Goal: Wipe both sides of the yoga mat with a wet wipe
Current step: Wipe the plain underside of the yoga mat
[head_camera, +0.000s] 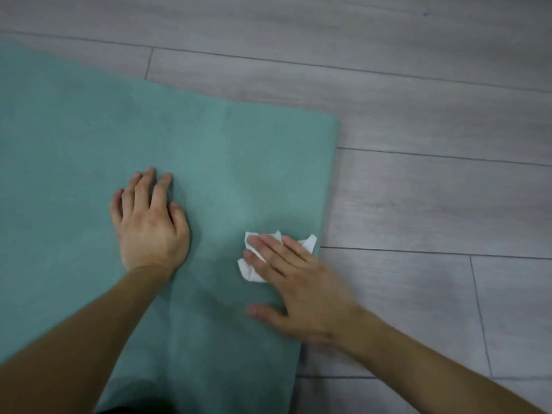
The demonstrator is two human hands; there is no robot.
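Note:
A teal yoga mat (125, 138) lies flat on the floor and fills the left and middle of the view; its right edge and far right corner show. My left hand (149, 222) rests palm down on the mat, fingers spread and straight. My right hand (292, 282) presses a crumpled white wet wipe (249, 268) flat onto the mat close to its right edge. The fingers lie straight over the wipe and the thumb points left. Most of the wipe is hidden under the fingers.
Grey wood-look floor planks (418, 174) surround the mat at the back and on the right. A dark shape shows at the bottom edge near my body.

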